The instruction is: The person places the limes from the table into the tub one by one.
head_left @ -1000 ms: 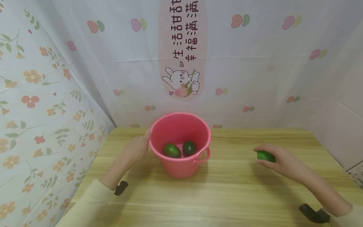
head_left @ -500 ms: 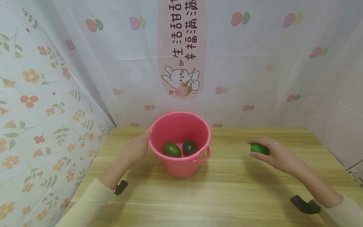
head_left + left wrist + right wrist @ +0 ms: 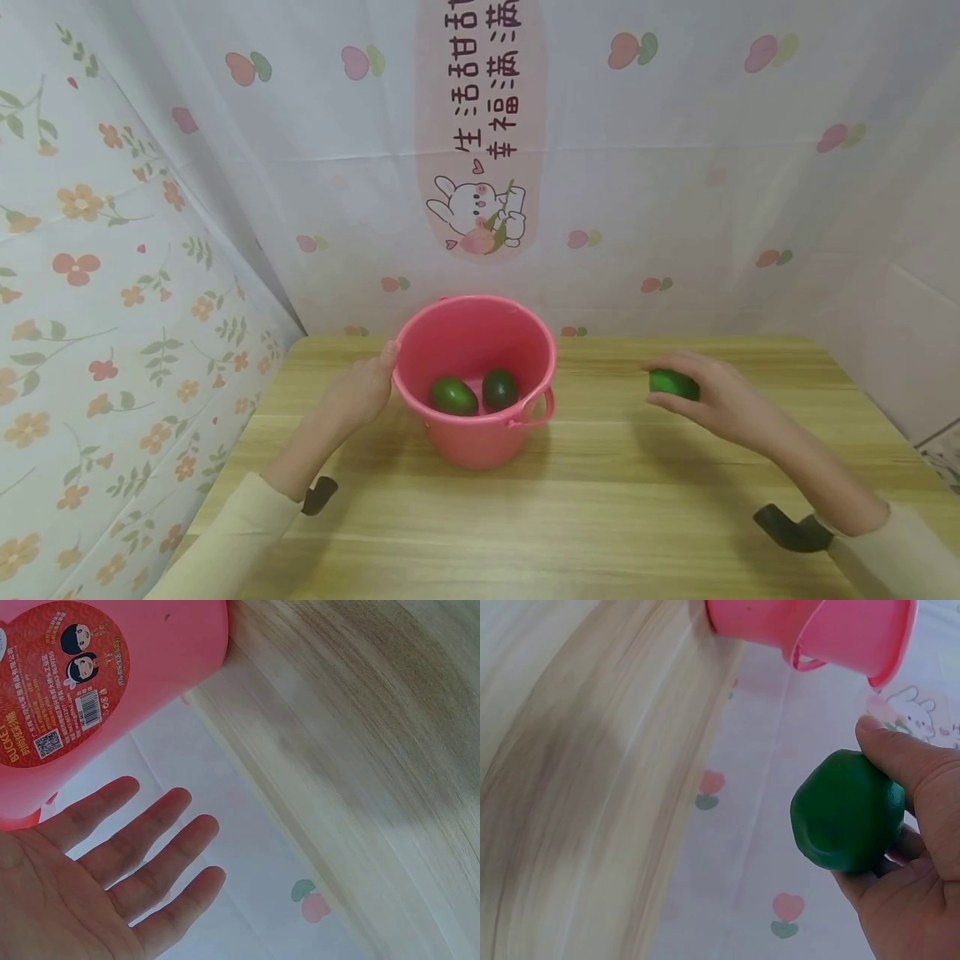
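A pink bucket (image 3: 480, 442) stands upright on the wooden table. Inside it lie a glossy green oval fruit (image 3: 453, 397) and a darker green one (image 3: 500, 389). My left hand (image 3: 360, 392) is at the bucket's left rim, thumb at the edge; in the left wrist view its four fingers (image 3: 161, 862) stretch out straight beside the bucket. To the right of the bucket, raised over the table, my right hand (image 3: 720, 396) grips a smooth green lobed vegetable (image 3: 847, 814) that resembles a small bell pepper. The thumb lies along one side, while the other fingers are partly hidden behind it.
The bucket's pink handle (image 3: 550, 408) hangs at its right side. A white printed cloth (image 3: 675, 183) rises behind the table (image 3: 600, 517), and a floral cloth (image 3: 135, 333) hangs at the left. Dark wrist mounts (image 3: 793, 530) sit under both forearms.
My right hand has moved left and slightly away from me with the green vegetable, closer to the bucket. The left hand and the bucket stay in place.
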{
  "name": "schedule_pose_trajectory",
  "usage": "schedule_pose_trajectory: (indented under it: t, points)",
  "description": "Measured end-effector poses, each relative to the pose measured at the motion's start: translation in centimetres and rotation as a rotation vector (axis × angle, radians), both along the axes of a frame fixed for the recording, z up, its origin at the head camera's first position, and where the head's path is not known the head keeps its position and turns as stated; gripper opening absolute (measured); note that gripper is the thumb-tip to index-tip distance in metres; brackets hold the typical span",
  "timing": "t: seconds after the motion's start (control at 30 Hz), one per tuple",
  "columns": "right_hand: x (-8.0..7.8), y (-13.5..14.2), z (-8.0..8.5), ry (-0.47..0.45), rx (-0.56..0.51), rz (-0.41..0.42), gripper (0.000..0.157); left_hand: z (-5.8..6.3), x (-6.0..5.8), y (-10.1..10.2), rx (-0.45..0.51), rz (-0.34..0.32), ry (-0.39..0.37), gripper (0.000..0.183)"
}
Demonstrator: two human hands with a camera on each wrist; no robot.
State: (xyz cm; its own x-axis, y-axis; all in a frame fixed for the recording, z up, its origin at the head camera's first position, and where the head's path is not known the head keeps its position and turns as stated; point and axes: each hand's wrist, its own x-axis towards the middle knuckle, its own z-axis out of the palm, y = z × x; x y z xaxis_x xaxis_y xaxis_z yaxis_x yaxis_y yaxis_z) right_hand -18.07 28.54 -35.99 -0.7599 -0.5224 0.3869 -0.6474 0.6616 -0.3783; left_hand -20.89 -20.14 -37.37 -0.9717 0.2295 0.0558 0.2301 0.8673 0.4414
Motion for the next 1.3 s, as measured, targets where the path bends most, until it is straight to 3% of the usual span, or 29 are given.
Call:
schedule_pose_trajectory:
  t: [0.53,0.8,1.3]
  points:
    - [-0.7,-1.5,0.8,0.032,-0.017,0.053,0.040,0.0,-0.1,-0.1,-0.002,0.009,-0.029,0.089]
    - [-1.2,-2.5,1.4,0.071,-0.013,0.064,0.042,-0.2,0.0,-0.1,0.019,-0.002,-0.004,0.089]
    - [-1.7,-4.4,3.1,0.040,-0.074,0.123,0.043,0.1,-0.1,0.0,0.003,0.015,-0.028,0.089]
